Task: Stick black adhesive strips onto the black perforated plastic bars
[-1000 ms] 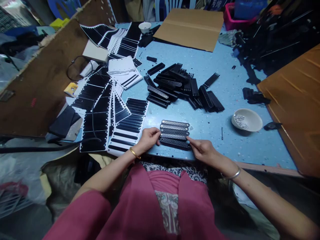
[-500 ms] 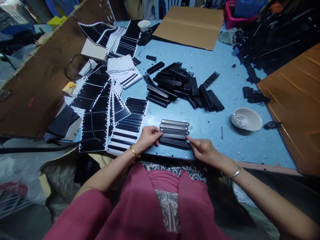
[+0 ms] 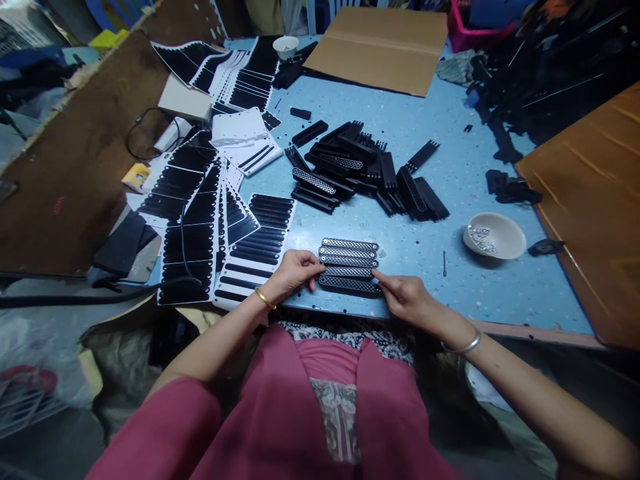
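Observation:
Several narrow black pieces with silvery lattice tops (image 3: 349,253) lie side by side in a stack of rows near the table's front edge. At their left ends is my left hand (image 3: 299,270), its thumb and forefinger pinched on the end of one lattice strip. My right hand (image 3: 406,293) touches the right end of the same row with its forefinger, the other fingers curled beneath. Behind them a loose heap of black pieces (image 3: 360,163) covers the middle of the blue table (image 3: 315,235).
Sheets of black strips (image 3: 187,243) spread over the left side. A white bowl (image 3: 507,239) with small shiny parts stands at the right, a small bowl (image 3: 286,47) at the back. Cardboard (image 3: 380,47) lies at the rear; a brown panel (image 3: 595,220) borders the right.
The view has shifted very slightly. Both hands keep nearly the same places at the ends of the lattice row.

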The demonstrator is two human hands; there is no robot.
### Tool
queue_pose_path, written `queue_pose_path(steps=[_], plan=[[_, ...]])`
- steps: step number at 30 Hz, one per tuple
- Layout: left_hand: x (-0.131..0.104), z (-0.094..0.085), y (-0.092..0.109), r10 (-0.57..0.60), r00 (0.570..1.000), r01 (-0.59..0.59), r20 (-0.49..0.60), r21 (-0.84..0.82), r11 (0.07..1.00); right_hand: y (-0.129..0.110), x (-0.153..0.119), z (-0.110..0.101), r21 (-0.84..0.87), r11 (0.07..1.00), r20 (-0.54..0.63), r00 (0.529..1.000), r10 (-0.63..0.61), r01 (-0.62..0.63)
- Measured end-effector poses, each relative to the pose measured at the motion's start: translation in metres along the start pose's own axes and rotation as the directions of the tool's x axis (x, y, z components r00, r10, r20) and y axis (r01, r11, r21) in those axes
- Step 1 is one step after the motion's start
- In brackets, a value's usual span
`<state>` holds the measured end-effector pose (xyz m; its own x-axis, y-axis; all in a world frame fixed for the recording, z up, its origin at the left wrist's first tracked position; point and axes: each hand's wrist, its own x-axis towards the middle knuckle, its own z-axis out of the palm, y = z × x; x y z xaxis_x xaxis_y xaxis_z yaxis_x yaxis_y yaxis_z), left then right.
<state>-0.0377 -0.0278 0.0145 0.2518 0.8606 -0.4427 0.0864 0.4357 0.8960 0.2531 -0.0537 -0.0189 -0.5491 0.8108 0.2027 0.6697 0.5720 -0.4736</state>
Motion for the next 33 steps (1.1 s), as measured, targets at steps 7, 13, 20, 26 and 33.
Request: queue_pose_path(steps=[7,13,20,26,33], plan=[[0.008,-0.005,-0.006,-0.027,0.999,0.029,0.027,-0.071,0.997,-0.001,0.000,0.000,0.015,1.000,-0.024,0.999,-0.020,0.021],[0.005,0.000,-0.003,-0.081,0.997,0.081,0.008,-0.066,0.995,-0.002,0.001,-0.001,-0.002,0.999,-0.034,0.998,-0.046,0.046],[-0.001,0.009,-0.002,0.048,0.994,-0.047,-0.097,0.019,0.999,-0.008,0.000,0.000,0.142,0.983,-0.027,0.993,0.119,-0.114],[-0.009,0.007,-0.001,0.091,0.981,-0.077,-0.173,0.085,0.993,-0.020,0.004,0.008,0.313,0.914,-0.135,0.941,0.311,-0.257],[-0.033,0.006,-0.018,0.410,0.880,-0.223,-0.239,0.555,0.802,0.009,-0.008,-0.029,0.099,0.946,-0.388,0.863,0.323,-0.309]])
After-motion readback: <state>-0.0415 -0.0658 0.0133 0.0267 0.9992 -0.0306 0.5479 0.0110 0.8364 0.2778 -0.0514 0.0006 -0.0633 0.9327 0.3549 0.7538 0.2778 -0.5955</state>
